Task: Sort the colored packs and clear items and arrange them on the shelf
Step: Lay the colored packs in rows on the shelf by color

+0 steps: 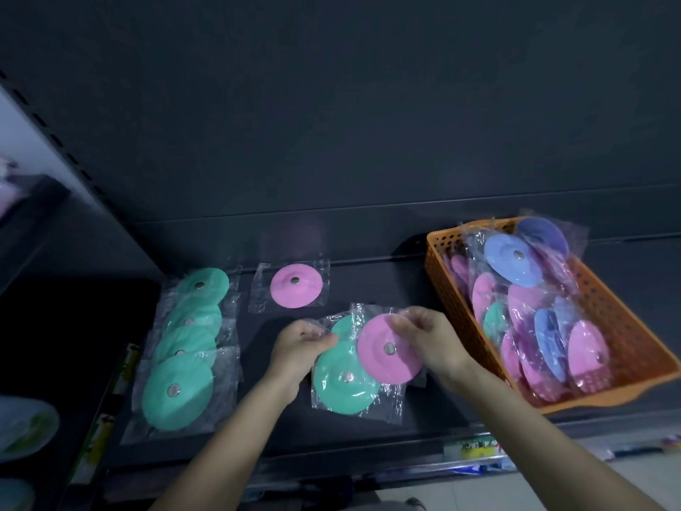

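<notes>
Pink pack (pixel 387 350): flat pink disc w/ metal centre stud, sealed in clear wrap. Right hand (pixel 427 339) pinches its top edge. Left hand (pixel 299 344) pinches the wrap of green pack (pixel 344 381), same disc type, partly under the pink one. Both packs at centre front of shelf (pixel 387 437).

- Left: row of four green packs (pixel 180 363), overlapping.
- Rear: single pink pack (pixel 296 285), lying flat.
- Right: orange basket (pixel 626 326) w/ mixed blue, pink, green packs.

Shelf and back panel (pixel 368 142) dark grey; lighting dim.

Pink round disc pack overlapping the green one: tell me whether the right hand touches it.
Touching. In the head view the right hand pinches the pink round disc pack by its clear wrapper's upper edge.
</notes>
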A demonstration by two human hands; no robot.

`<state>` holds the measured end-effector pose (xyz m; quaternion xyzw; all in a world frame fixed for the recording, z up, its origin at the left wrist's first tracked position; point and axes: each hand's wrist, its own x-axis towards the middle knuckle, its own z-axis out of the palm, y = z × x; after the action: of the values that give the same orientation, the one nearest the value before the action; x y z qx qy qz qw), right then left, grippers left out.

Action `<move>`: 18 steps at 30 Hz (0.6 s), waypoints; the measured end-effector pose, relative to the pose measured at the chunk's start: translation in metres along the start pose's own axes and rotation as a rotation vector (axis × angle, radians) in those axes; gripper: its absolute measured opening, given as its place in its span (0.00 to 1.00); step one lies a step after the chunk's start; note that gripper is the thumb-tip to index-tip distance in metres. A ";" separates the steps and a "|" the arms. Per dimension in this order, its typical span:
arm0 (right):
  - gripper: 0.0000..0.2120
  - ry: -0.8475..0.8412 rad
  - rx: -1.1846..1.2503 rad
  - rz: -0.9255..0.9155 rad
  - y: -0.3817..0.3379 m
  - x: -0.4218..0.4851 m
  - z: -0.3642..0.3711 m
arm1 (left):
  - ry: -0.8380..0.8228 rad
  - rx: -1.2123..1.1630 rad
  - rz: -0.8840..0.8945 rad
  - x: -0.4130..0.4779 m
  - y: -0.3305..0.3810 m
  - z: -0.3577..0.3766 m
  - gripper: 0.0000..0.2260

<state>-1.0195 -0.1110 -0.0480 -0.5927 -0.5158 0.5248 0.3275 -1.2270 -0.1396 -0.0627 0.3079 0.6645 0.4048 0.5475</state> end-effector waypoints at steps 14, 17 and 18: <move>0.10 0.228 -0.060 -0.131 -0.013 0.000 -0.017 | -0.097 0.067 0.017 0.008 0.007 0.000 0.13; 0.10 0.245 -0.022 -0.141 -0.015 0.002 -0.019 | -0.043 0.035 0.061 0.015 0.015 0.009 0.12; 0.09 0.255 -0.015 -0.141 -0.015 0.003 -0.020 | -0.021 0.039 0.074 0.020 0.020 0.011 0.12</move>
<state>-1.0045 -0.1010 -0.0303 -0.6192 -0.5144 0.4171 0.4219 -1.2207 -0.1112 -0.0557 0.3470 0.6547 0.4083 0.5331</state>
